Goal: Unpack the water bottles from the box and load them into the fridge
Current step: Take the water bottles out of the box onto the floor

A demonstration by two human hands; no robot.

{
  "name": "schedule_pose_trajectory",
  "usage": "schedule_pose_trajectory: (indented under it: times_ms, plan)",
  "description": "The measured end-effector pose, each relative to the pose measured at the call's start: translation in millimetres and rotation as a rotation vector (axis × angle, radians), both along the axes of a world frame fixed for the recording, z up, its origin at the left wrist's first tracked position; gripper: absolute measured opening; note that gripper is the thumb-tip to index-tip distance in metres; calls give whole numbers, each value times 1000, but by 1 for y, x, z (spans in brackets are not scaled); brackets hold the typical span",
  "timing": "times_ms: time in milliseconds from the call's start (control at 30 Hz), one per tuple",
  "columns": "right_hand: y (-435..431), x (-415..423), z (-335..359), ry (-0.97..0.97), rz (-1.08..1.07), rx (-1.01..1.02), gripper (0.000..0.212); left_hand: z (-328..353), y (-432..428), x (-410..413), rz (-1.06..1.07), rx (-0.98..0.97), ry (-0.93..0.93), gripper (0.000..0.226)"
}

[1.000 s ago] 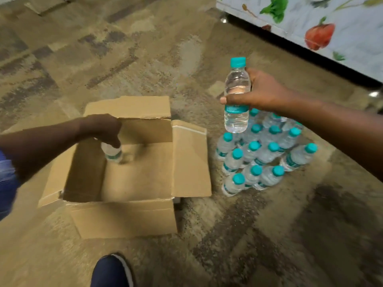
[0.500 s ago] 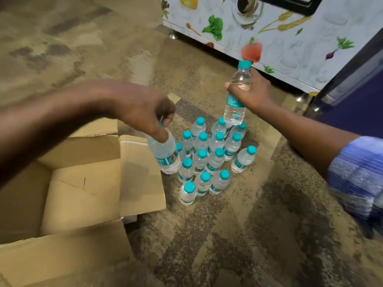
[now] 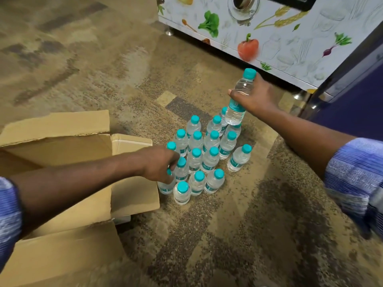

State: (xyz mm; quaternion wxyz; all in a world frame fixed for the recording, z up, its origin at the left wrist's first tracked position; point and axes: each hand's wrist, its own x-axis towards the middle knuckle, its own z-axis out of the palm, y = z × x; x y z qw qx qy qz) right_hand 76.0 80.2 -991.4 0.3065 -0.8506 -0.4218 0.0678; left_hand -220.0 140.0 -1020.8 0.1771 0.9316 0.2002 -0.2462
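An open cardboard box [image 3: 62,141] sits on the carpet at the left. Beside its right flap stands a cluster of several small clear water bottles [image 3: 209,158] with teal caps. My left hand [image 3: 159,162] reaches over the flap and grips a bottle [image 3: 165,186] at the cluster's near left edge, its base down at the carpet. My right hand [image 3: 257,96] holds another bottle [image 3: 238,100] upright above the far side of the cluster. The fridge [image 3: 279,38], white with vegetable drawings, stands at the top right.
A dark blue panel [image 3: 352,96], apparently the fridge door, stands at the right edge. Metal fridge feet [image 3: 298,96] rest on the patterned carpet near my right hand. Bare carpet spreads in front of the bottles and to the far left.
My left hand lifted a bottle out of the box, carried it right and lowered it at the cluster's near left edge. My right hand kept its bottle raised. The view turned toward the fridge.
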Motion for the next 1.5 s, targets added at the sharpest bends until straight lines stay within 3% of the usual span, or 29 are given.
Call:
schedule_pose_trajectory:
  times_ms: [167, 300, 367, 467, 600, 767, 900, 1167, 1333, 1500]
  plan:
    - [2, 7, 12, 81, 126, -88, 42, -23, -7, -3, 14, -17, -56, 25]
    - [-13, -2, 34, 232, 372, -305, 36, -36, -5, -9, 22, -27, -48, 26]
    - [-26, -15, 35, 223, 474, -416, 30, -39, -2, -11, 40, -39, -61, 26]
    - [-43, -34, 17, 99, 540, -570, 41, -39, 1, -10, 53, -49, -77, 24]
    - [-58, -46, -19, -92, 539, -638, 58, -37, 8, -9, 63, -81, -87, 26]
    - [-69, -50, -60, -39, 466, -651, 62, -33, 15, -14, 69, -73, -60, 33]
    - [-75, -55, -87, 73, 389, -627, 54, -33, 17, -18, 74, -76, -44, 34]
    - [-82, -56, -101, 175, 320, -654, 63, -33, 18, -19, 69, -89, -27, 35]
    - [-73, -50, -83, 59, 386, -786, 48, -36, 21, -17, 75, -93, -49, 31]
    - [-73, -49, -74, -213, 466, -869, 44, -38, 24, -14, 81, -107, -64, 31]
